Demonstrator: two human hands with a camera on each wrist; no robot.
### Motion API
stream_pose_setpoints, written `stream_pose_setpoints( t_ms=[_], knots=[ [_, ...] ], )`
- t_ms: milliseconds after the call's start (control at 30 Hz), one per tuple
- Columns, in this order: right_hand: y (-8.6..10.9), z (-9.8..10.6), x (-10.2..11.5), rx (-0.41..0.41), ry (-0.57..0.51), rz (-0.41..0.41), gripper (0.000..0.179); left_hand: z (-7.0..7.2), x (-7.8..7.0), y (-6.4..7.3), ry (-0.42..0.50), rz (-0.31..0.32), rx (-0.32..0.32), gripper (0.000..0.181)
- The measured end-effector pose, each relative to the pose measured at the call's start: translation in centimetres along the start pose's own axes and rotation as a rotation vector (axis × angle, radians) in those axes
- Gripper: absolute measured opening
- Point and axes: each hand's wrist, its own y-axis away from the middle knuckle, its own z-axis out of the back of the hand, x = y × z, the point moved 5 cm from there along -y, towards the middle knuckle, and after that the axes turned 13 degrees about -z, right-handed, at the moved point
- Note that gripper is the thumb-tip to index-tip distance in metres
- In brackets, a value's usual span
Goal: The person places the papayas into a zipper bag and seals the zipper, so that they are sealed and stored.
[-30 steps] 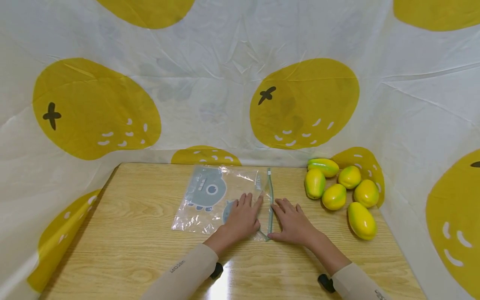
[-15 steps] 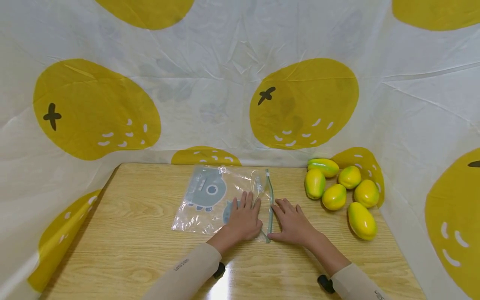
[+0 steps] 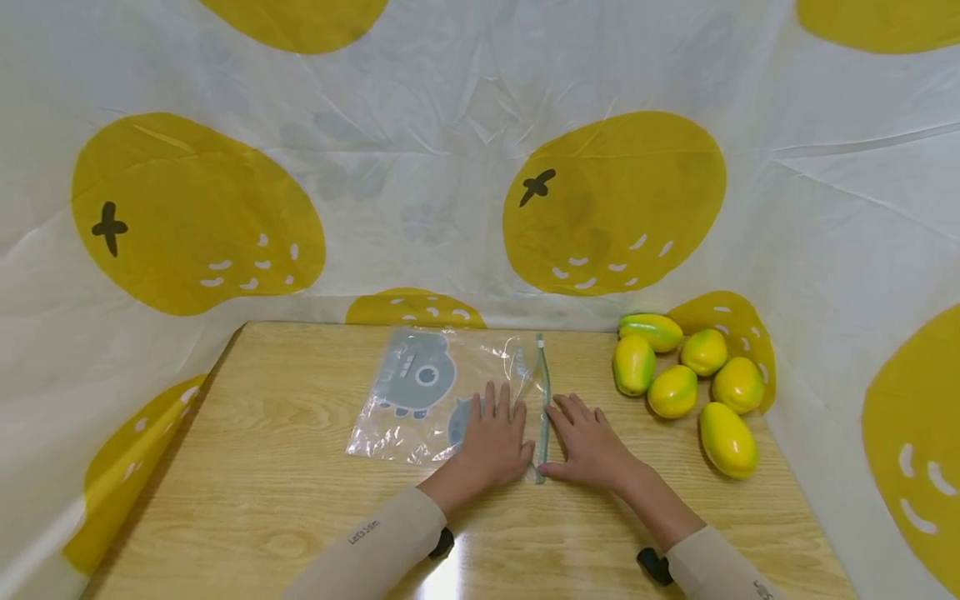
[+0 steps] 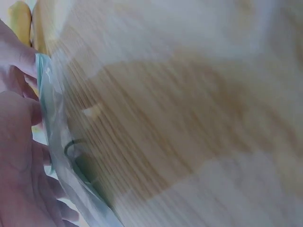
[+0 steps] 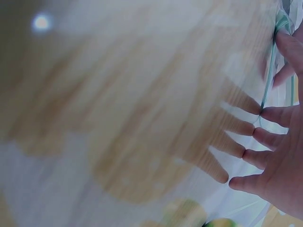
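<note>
In the head view, the bag (image 3: 431,379) lies flat in the middle of the frame, on the worktop (image 3: 285,400). Your left hand (image 3: 495,442) rests on the right part of the bag, fingers straight, holding nothing. Your right hand (image 3: 592,446) is just right of that, fingers spread, with the thumb and first finger at the green strip (image 3: 546,385). You can't see it pinching anything. The bag looks light, thin and floppy, so it will likely slide or crumple if pushed. The strip looks stiffer, so it seems the best place to take hold. Six fruits (image 3: 672,392) lie at the right of the frame, apart from the bag.

In the left wrist view, the strip runs down the left side of the frame, beside skin. You can't tell there whose fingers are whose. The shiny bag is probably slippery.

In the right wrist view, your right hand is at the right edge, fingers straight, grasping nothing. The strip is at the upper right, by the thumb. Pinch it softly there, since thin plastic may tear.
</note>
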Motion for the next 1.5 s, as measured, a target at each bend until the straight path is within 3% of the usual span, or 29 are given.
stream_pose_setpoints(
  t_ms=[233, 400, 967, 1200, 1400, 1500],
  knots=[
    [-0.2, 0.1, -0.3, 0.012, 0.000, 0.001, 0.098, -0.4, -0.4, 0.0, 0.161, 0.055, 0.060, 0.085],
    [-0.4, 0.2, -0.1, 0.012, 0.012, 0.006, 0.098, -0.5, -0.3, -0.1, 0.202, 0.052, 0.057, 0.085],
    [-2.9, 1.4, -1.3, -0.090, 0.073, 0.024, 0.081, -0.6, -0.5, 0.1, 0.196, -0.004, 0.001, 0.086],
    [-4.0, 1.6, -1.8, -0.059, 0.002, 0.068, 0.077, -0.7, -0.3, 0.1, 0.177, -0.028, 0.024, 0.087],
    [-4.4, 1.4, -1.7, -0.064, 0.004, 0.062, 0.077, -0.9, -0.2, -0.1, 0.171, -0.002, 0.016, 0.084],
    [-4.5, 1.3, -1.5, -0.068, 0.014, 0.067, 0.078, -1.2, -0.1, -0.1, 0.173, 0.025, 0.026, 0.092]
  ],
)
